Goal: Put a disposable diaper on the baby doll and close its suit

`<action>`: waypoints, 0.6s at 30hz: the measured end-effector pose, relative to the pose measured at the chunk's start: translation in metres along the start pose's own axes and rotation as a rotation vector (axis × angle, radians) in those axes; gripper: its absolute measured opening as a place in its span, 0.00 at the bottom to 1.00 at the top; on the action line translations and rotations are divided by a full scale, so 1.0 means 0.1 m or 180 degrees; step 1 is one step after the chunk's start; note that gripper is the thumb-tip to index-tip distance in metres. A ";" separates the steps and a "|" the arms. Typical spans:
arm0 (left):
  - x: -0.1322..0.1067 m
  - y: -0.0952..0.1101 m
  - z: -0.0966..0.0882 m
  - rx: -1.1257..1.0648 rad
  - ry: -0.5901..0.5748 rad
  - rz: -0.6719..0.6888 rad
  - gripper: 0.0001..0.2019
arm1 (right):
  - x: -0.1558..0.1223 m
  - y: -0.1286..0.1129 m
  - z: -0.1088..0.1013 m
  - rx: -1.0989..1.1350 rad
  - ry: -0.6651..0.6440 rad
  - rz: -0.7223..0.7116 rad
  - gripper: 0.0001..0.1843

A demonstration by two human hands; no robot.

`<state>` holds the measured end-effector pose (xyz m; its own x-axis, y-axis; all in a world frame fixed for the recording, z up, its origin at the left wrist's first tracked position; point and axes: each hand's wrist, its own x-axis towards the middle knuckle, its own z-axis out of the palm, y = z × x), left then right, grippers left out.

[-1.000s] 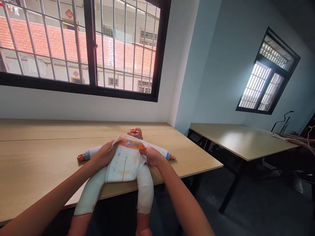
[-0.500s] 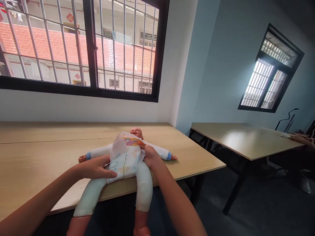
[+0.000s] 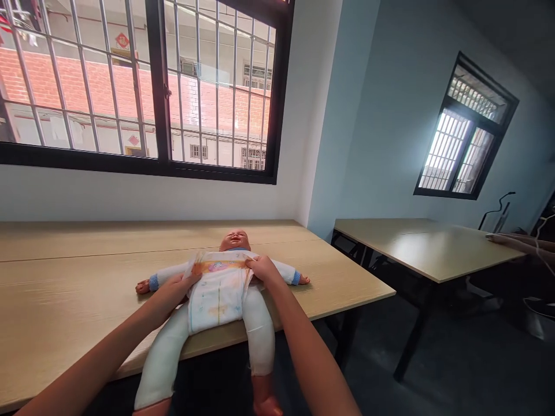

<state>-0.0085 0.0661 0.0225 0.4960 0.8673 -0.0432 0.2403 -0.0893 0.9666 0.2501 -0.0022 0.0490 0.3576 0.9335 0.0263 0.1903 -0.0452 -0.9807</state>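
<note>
A baby doll (image 3: 259, 329) in a white suit with blue cuffs lies on its back on the wooden table (image 3: 78, 323), arms spread and legs hanging over the front edge. A white diaper (image 3: 215, 297) with a printed orange band covers its front from crotch to chest. At the diaper's upper left edge, my left hand (image 3: 184, 286) is closed on it; its fingertips are partly hidden. My right hand (image 3: 263, 269) pinches the upper right edge near the band.
To the right stands a second table (image 3: 390, 245), with a gap between the two. Another person's arm (image 3: 507, 242) rests on its far right side, near a thin black gooseneck stand (image 3: 494, 211). A barred window (image 3: 165, 164) is behind the doll.
My left hand has moved up from the diaper's lower left side to its upper edge. The raised upper left flap now lies flatter, and more of the doll's head shows.
</note>
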 end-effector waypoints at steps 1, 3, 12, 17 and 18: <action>0.04 -0.03 -0.03 -0.0018 0.0047 -0.0062 0.31 | -0.01 0.00 -0.02 0.0055 -0.0053 0.0070 0.17; 0.09 -0.06 -0.08 0.0036 0.0080 -0.0064 0.31 | -0.01 0.00 -0.06 0.0162 -0.0117 0.0169 0.16; 0.23 -0.06 -0.18 0.2950 0.1203 0.1214 0.21 | 0.16 0.14 -0.15 -0.0115 0.0163 0.0049 0.22; 0.35 -0.12 -0.19 0.3343 0.1392 0.1605 0.24 | 0.33 0.29 -0.17 -0.0813 0.0617 -0.0262 0.25; 0.37 -0.13 -0.20 0.3366 0.1445 0.1657 0.24 | 0.35 0.30 -0.17 -0.0962 0.0683 -0.0308 0.25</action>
<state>-0.0100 0.1094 0.0134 0.4523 0.6825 0.5741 0.7556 -0.6352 0.1599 0.2839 0.0231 0.0238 0.5020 0.8443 0.1875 0.4823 -0.0933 -0.8710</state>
